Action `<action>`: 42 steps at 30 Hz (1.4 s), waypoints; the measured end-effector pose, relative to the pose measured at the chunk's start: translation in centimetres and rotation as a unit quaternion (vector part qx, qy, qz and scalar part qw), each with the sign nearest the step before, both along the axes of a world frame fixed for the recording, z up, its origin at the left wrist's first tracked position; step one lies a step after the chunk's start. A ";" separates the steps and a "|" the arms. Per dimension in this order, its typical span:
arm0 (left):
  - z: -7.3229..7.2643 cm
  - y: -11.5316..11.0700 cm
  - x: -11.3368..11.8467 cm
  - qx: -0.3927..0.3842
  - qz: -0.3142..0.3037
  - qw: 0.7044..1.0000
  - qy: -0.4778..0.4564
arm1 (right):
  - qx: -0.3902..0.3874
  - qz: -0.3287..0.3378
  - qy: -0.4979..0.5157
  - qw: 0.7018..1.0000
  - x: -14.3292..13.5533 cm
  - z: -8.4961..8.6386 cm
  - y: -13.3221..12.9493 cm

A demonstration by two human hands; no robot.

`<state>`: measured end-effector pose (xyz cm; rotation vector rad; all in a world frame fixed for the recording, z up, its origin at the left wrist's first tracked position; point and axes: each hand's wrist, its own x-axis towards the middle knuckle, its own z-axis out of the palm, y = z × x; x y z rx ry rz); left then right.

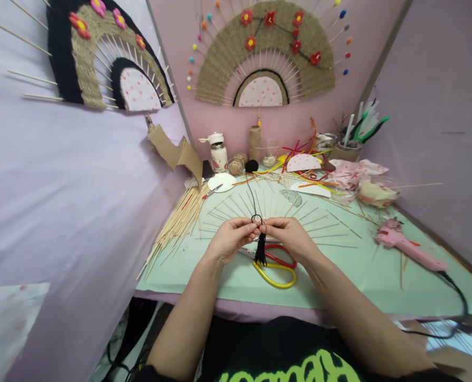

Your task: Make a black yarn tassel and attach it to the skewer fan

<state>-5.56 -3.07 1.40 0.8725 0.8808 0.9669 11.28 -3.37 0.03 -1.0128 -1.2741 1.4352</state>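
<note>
Between my two hands, at the front middle of the table, hangs a black yarn tassel [261, 250] with its strands pointing down. My left hand [236, 236] pinches the black yarn near the tassel's top. My right hand [286, 233] pinches the tassel's top from the other side. A loop of yarn stands up over the fingertips, and one strand runs back to a black yarn ball [252, 166]. Below the tassel lie scissors with one red and one yellow handle [276, 284], partly hidden. Thin sticks [242, 200] fan out on the table behind my hands.
A bundle of sticks [180, 217] lies at left. On the right rests a pink glue gun [413, 246] with its cord over the edge. A white bottle [219, 154], twine spool [254, 143] and craft scraps line the back. Decorated fans [216, 63] hang on the walls.
</note>
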 end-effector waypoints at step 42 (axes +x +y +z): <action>-1.3 -0.4 0.5 0.309 0.092 0.920 0.222 | -0.077 -0.010 0.081 0.994 -0.1 -2.3 0.5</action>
